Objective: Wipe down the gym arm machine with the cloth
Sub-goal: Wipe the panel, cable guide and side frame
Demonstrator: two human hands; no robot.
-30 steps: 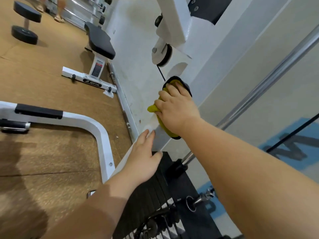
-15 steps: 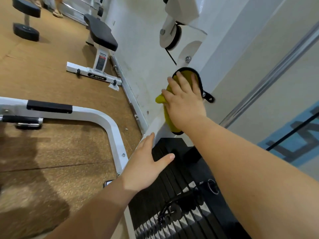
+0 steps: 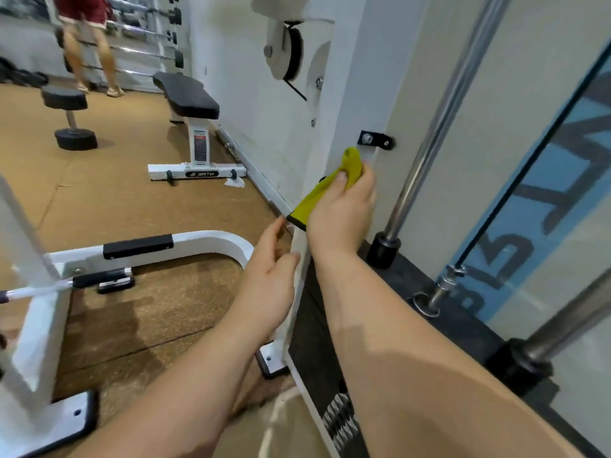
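gym floor (image 3: 99, 200); cloth (image 3: 315, 195) under right hand (image 3: 344, 209) (against machine (image 3: 350, 104))

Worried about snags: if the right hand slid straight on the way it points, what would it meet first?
Probably the black bracket on the white upright, just past the yellow cloth the right hand grips, though depth is unclear.

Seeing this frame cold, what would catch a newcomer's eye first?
The yellow cloth at centre, bunched in the right hand and held against the machine's white upright, just below a black bracket. The left hand hangs loosely open lower down beside that upright's edge. Right of them runs a shiny chrome rod; a black-padded bench stands behind on the left.
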